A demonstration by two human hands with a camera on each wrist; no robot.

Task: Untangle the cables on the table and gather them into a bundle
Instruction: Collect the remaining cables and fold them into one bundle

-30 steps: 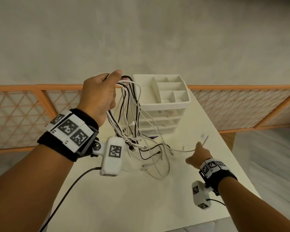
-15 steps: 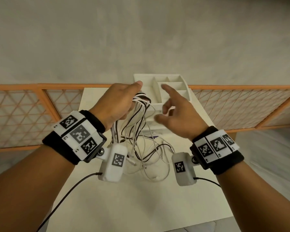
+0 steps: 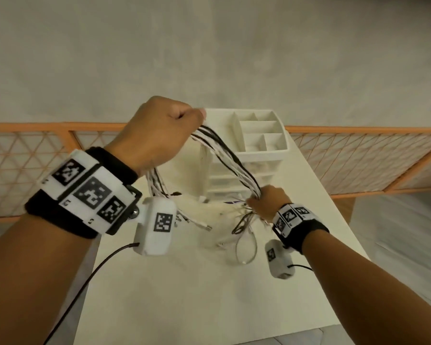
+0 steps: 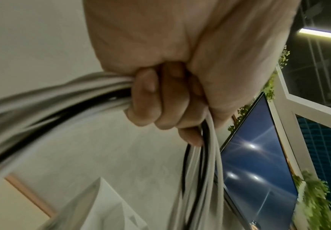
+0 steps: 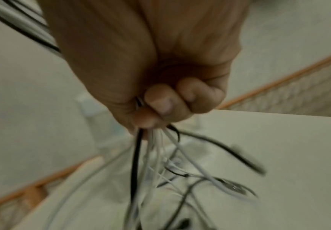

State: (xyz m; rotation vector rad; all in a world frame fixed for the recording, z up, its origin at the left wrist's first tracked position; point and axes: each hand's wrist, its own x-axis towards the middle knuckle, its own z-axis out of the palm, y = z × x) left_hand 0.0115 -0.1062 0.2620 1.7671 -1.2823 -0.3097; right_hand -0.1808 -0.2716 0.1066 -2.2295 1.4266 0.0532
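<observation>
Several white and black cables run as one taut bundle between my two hands, above the white table. My left hand is raised at the upper left, fist curled round the bundle's top fold; more strands hang down behind its wrist. My right hand is lower and to the right, gripping the same bundle near its lower part. Below that fist the loose cable ends and plugs dangle and lie on the table, blurred.
A white drawer organiser with open top compartments stands at the table's far end, right behind the cables. An orange-framed lattice fence runs behind the table. The table's right edge is close to my right wrist.
My right hand came up to the bundle near my left hand, closed round it and slid down and right along it. The strands are now pulled together; my left hand rose.
</observation>
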